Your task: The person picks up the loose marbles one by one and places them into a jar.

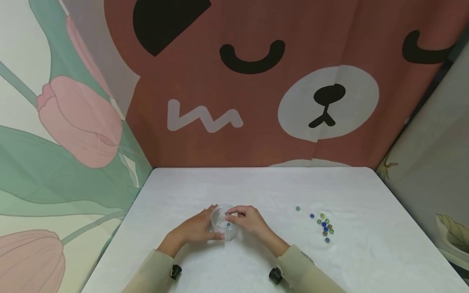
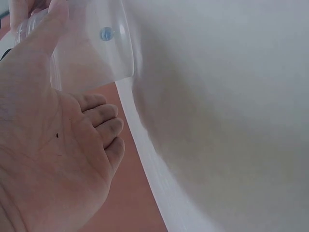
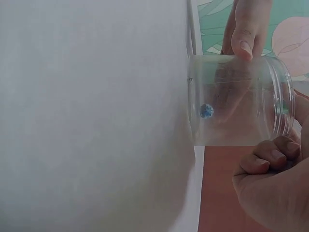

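No legible txt, labels, nos. or signs anywhere.

Your head view is softly, fairly evenly lit: the white table point(image 1: 264, 187) reads pale, blurred-edged shadows lie near your sleeves point(image 1: 148, 272), and the wall hanging point(image 1: 432, 138) at 3 o'clock goes dim. Both your wrist views look duller and hazier. In the left one, a broad soft shadow spreads from 12 toward 5 o'clock; in the right, thin glints edge the jar point(image 3: 239, 104) near 3 o'clock.
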Action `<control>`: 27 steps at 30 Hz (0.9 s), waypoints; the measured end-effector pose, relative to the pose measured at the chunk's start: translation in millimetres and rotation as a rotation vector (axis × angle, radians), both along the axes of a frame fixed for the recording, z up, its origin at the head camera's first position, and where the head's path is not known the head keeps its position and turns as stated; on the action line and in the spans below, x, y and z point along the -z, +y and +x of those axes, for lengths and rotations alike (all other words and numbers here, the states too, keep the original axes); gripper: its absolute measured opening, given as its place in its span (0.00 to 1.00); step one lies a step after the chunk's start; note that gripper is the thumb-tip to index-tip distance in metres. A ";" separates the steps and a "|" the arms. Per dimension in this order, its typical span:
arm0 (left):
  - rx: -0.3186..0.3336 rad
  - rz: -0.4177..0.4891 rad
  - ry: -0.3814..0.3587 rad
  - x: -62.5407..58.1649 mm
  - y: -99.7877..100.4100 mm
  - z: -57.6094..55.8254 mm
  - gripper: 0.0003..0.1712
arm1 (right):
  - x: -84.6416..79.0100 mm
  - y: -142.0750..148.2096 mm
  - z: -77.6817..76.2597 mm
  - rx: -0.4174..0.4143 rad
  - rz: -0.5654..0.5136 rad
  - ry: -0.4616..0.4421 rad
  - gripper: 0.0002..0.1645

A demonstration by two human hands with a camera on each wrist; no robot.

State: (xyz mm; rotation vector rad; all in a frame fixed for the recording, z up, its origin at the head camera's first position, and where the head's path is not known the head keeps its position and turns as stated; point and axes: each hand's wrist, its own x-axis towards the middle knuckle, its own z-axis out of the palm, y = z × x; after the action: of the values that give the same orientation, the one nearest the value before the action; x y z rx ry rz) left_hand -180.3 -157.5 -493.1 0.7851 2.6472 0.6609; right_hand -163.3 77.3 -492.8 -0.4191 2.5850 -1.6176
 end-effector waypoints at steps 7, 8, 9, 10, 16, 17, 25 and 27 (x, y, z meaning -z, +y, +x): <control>0.010 0.007 -0.004 -1.2 0.0 -1.8 0.60 | 0.6 -0.7 -1.5 -0.009 0.003 0.011 0.14; 0.012 0.007 -0.002 -1.2 0.0 -2.2 0.60 | 0.3 -0.7 -1.6 -0.010 0.000 0.013 0.14; 0.013 0.009 -0.001 -1.5 0.2 -2.5 0.60 | 0.0 -0.7 -1.7 -0.011 -0.003 0.012 0.13; 0.012 0.006 0.000 -1.5 0.2 -2.9 0.60 | -0.3 -0.7 -1.9 -0.011 -0.005 0.010 0.13; -0.002 0.000 -0.016 -0.6 0.8 -3.4 0.61 | -1.5 0.0 -2.5 -0.015 -0.008 -0.013 0.14; -0.002 0.000 -0.019 -0.3 0.9 -3.4 0.61 | -1.4 0.3 -2.5 -0.016 -0.007 -0.016 0.15; -0.010 -0.006 -0.030 1.2 1.3 -1.7 0.62 | -0.5 0.9 -1.4 -0.013 -0.010 -0.028 0.17; -0.012 -0.008 -0.036 1.8 1.2 -1.5 0.62 | -0.7 0.8 -0.5 -0.013 -0.009 -0.032 0.17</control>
State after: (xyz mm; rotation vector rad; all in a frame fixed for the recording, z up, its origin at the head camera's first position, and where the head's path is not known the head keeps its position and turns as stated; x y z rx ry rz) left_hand -181.8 -156.3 -495.0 0.7491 2.6218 0.6612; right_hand -163.9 78.1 -492.1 -0.4061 2.5475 -1.6188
